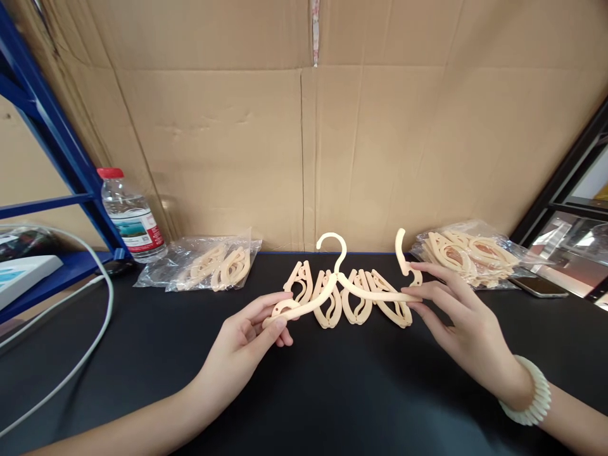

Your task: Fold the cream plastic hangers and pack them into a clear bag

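Your left hand point(247, 339) pinches the left arm end of the opened folding hanger point(337, 277); your right hand point(468, 323) pinches its right arm end between thumb and fingers. The hanger spans between them above the desk point(356, 392), hook pointing to the far side. Uneven pulling could twist its centre joint, and the upturned end piece point(401, 250) by your right fingers could swing and nip a fingertip. A low sweep could scatter the four folded hangers point(317, 309) just beyond; whether they touch it, you cannot tell. Cardboard point(213, 126) closes the far edge. Plastic bags of hangers flank the row, left point(161, 269) and right point(475, 253), with a phone point(541, 287) beside the right one. The near middle gives you the most open room.
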`<act>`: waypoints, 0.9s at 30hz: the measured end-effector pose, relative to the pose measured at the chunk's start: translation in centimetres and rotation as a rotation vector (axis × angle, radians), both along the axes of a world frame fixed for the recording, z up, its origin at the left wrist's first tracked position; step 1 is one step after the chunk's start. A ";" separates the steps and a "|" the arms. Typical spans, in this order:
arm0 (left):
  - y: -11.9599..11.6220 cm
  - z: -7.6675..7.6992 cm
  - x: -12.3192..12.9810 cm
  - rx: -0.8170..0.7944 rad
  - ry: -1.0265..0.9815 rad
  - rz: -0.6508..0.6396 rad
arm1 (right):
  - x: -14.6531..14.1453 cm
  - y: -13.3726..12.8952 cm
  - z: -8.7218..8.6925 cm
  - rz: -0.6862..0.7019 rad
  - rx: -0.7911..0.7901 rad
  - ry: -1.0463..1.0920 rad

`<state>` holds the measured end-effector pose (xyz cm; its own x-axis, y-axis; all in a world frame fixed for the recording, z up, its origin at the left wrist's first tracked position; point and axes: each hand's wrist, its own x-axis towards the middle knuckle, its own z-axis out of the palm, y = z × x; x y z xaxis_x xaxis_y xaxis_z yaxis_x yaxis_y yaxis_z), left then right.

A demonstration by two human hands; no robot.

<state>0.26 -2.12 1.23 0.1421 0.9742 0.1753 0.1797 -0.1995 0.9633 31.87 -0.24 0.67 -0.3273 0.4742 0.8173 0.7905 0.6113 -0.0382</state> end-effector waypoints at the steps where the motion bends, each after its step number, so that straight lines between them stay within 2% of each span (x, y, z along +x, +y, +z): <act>1: 0.0 0.0 0.0 0.005 0.003 0.000 | -0.1 0.0 0.0 0.015 -0.020 0.036; 3: -0.1 0.0 0.0 0.012 0.010 0.005 | -0.2 0.1 -0.1 0.037 -0.090 0.098; 5: -0.2 0.0 0.0 0.019 0.015 0.009 | -0.1 0.2 -0.3 0.084 -0.228 0.179; 8: -0.3 0.0 -0.1 0.033 0.009 0.022 | -0.1 0.2 -0.6 0.224 -0.496 0.346; 11: -0.3 0.0 0.0 0.049 0.003 0.059 | 0.1 0.3 -0.7 0.357 -0.640 0.492; 15: -0.4 0.5 0.0 0.067 -0.023 0.122 | 0.6 0.5 0.0 0.417 -0.724 0.636; 19: -1.0 1.6 0.1 0.126 -0.065 0.111 | 0.2 0.5 1.4 0.534 -0.679 0.855; 24: -2.1 2.1 0.9 0.175 -0.117 0.011 | -3.2 -0.4 2.8 0.630 -0.753 1.045; 27: -2.5 1.7 1.4 0.145 -0.132 -0.060 | -5.6 -1.1 2.6 0.688 -0.841 0.981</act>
<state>1.71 -4.59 2.97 0.1660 0.9279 0.3337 0.0373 -0.3441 0.9382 26.25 -1.31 3.30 -0.1689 0.8974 0.4077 -0.1944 0.3752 -0.9063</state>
